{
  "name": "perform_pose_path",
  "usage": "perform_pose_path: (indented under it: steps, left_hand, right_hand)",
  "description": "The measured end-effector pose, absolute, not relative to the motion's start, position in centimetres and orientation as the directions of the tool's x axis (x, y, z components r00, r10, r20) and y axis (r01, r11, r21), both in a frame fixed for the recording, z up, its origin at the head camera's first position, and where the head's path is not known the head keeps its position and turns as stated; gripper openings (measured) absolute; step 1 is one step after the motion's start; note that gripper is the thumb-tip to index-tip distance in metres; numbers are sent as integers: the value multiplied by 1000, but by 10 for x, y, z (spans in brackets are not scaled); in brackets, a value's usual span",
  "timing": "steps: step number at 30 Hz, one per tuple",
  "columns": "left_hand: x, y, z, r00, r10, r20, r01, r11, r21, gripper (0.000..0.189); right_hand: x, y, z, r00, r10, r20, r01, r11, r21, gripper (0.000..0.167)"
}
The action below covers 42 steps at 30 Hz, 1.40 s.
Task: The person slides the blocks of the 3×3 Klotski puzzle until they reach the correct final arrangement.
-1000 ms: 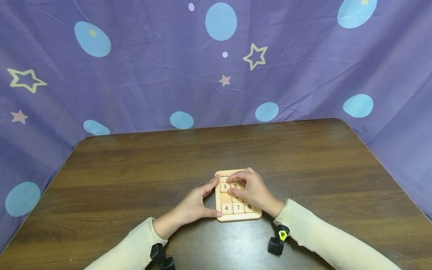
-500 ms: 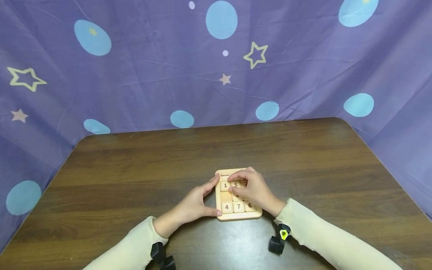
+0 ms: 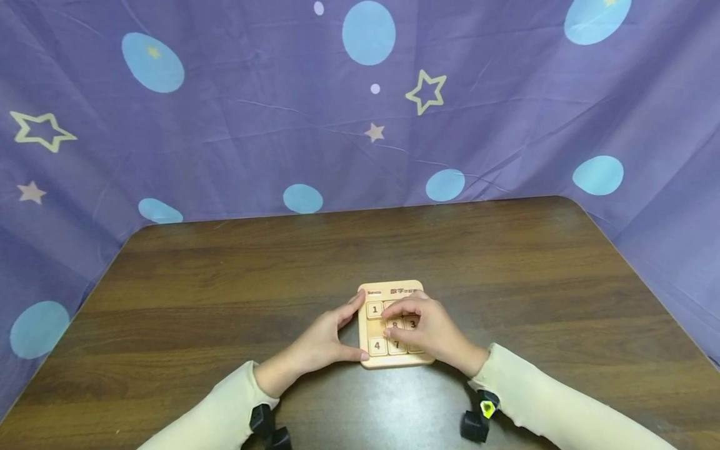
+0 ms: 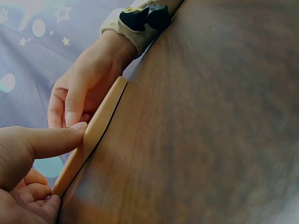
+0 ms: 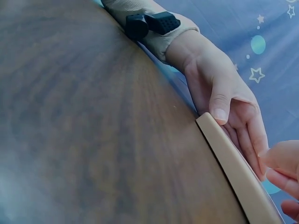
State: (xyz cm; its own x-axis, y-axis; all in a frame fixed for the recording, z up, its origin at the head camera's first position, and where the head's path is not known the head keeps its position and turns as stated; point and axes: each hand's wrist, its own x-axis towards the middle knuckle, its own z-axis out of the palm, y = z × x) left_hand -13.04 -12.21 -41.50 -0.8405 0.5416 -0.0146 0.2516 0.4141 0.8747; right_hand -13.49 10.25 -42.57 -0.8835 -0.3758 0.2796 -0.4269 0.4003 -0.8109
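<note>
A pale wooden number slide puzzle (image 3: 364, 331) lies flat on the table, with square numbered tiles in its frame. The left-column tiles 1 (image 3: 374, 310) and 4 (image 3: 377, 347) are visible, with a gap between them. My left hand (image 3: 323, 342) holds the puzzle's left side, thumb at the near corner and fingers at the far one. Over the tiles is my right hand (image 3: 433, 325), its thumb and index finger apart at the left ends of the middle rows. It partly covers tiles 8 (image 3: 395, 325) and 3 (image 3: 413, 322); whether the fingertips touch a tile I cannot tell.
The brown wooden table (image 3: 253, 262) spreads around the puzzle. A purple curtain (image 3: 242, 125) with stars and blue circles hangs behind it. Black devices are strapped at both wrists, including the right wrist camera (image 3: 475, 426).
My right hand has shifted slightly nearer and to the right, uncovering the print along the puzzle's top and tile 3. My left hand has stayed in place.
</note>
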Motion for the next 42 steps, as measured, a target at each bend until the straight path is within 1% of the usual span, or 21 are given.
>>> perform_pose_path:
  steps: [11, 16, 24, 33, 42]
  left_hand:
    - [-130, -122, -415, -837, 548, -17, 254, 416, 873, 97]
    - [-129, -122, -414, -838, 545, -19, 258, 427, 867, 97]
    - [-129, -122, -415, -842, 540, -16, 254, 421, 871, 98]
    - [-130, -123, -417, -842, 540, -12, 256, 418, 872, 98]
    - [-130, -123, -417, -842, 539, -11, 252, 412, 876, 99]
  right_hand:
    - [-125, 105, -428, -874, -388, 294, -445, 390, -806, 25]
    - [-122, 107, -430, -877, -388, 283, -434, 389, -813, 23]
    - [-116, 107, -432, -867, -397, 302, -454, 376, -808, 23]
    - [-109, 105, -432, -857, -399, 325, -481, 396, -782, 25]
    - [-108, 103, -430, -853, -409, 325, -491, 419, -763, 26]
